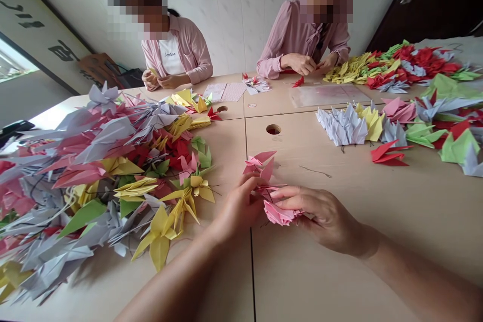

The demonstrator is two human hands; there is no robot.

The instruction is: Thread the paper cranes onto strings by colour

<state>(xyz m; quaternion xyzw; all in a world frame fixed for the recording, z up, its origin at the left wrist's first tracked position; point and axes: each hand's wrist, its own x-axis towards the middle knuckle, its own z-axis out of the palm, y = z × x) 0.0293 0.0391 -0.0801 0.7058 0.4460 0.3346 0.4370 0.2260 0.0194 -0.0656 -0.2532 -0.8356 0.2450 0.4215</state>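
Observation:
Over the seam of the table, both my hands are closed around a cluster of pink folded paper cranes [279, 213]. My left hand [243, 200] grips it from the left, with pink paper points [261, 162] sticking up beyond the fingers. From the right, my right hand [319, 214] pinches the cluster, its fingers lying over the folded paper. A dark thread [317, 171] lies on the table just beyond my right hand. Parts of the cranes are hidden by my fingers.
A large heap of paper cranes [113, 161] covers the left side. Cranes in several colours [407, 121] lie at right, near a row of white ones [341, 126]. Across the table [358, 282], two people [177, 50] handle paper. The tabletop has a round hole [273, 129].

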